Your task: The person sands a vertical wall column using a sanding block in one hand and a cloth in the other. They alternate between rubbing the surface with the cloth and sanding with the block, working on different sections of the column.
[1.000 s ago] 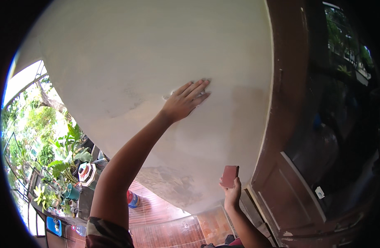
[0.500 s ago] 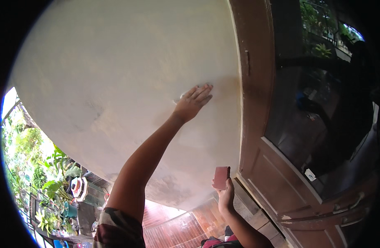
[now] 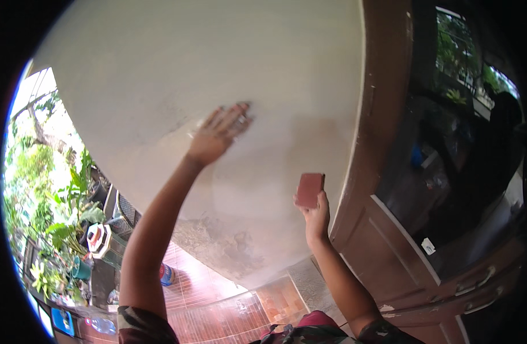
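Observation:
My left hand point(image 3: 219, 131) lies against a pale, smooth wall point(image 3: 263, 63), its fingers stretched out and apart, slightly blurred by motion. Whitish patches show on and around the fingers; whether they are dust or something thin under the palm I cannot make out. Lower and to the right, my right hand point(image 3: 315, 218) grips a reddish-brown, flat rectangular sanding block point(image 3: 310, 190) by its lower part. The block is upright in front of the wall, and contact with it cannot be told.
A brown wooden door frame point(image 3: 378, 114) and a dark glass pane point(image 3: 447, 166) stand to the right. Below are red floor tiles point(image 3: 217, 315) and a blue-and-red can point(image 3: 167, 275). Green potted plants point(image 3: 74, 189) and a clear plastic bottle point(image 3: 102, 325) are on the left.
My left hand has moved leftward across the wall. My right hand has risen with the sanding block in it. The view has shifted, showing more floor and the can.

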The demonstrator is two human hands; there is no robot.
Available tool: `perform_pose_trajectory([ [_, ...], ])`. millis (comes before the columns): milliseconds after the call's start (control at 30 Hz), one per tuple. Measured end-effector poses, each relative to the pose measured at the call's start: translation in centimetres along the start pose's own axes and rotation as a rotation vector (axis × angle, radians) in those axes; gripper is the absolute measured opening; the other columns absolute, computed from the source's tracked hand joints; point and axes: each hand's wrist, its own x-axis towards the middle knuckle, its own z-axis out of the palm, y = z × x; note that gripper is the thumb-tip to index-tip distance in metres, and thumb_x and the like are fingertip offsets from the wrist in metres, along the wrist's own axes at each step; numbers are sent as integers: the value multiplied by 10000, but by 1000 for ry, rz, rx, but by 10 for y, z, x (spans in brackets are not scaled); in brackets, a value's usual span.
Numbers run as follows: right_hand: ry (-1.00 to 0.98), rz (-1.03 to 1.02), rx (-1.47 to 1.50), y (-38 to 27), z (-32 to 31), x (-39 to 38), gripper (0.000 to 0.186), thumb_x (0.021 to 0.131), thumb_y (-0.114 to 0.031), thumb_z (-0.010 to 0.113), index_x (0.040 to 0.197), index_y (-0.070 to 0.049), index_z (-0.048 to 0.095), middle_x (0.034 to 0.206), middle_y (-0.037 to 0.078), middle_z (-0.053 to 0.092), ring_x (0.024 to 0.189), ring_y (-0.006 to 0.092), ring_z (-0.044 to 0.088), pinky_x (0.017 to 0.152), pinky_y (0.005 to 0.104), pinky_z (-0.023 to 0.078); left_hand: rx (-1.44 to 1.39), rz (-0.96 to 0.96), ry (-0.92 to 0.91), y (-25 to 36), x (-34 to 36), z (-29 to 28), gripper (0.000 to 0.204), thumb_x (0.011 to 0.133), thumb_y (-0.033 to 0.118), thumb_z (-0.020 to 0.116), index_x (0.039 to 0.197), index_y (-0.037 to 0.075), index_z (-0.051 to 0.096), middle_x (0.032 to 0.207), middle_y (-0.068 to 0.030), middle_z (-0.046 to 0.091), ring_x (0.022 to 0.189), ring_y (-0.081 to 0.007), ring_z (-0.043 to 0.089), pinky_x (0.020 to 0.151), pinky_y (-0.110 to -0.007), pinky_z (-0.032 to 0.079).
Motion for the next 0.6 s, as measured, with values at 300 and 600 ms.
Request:
perform_pose_trajectory([
  [300, -268, -1211, -822, 30, 148, 52, 575, 979, -203, 646, 1459, 29, 431, 1550, 243, 375, 1398, 385, 394, 1170, 528, 278, 157, -324, 546, -98, -155, -58, 507, 866, 191, 632, 1371, 148, 620, 1577, -155, 448, 1437, -335, 455, 1187, -497, 344],
  [600, -89, -1591, -913, 54, 255, 98, 505, 858, -226, 756, 1331, -80, 661, 1509, 308, 367, 1323, 493, 417, 1088, 593, 338, 68, -372, 518, -95, -170, -53, 516, 896, 262, 603, 1408, 207, 585, 1567, -102, 469, 1419, -321, 477, 1172, -471, 375],
])
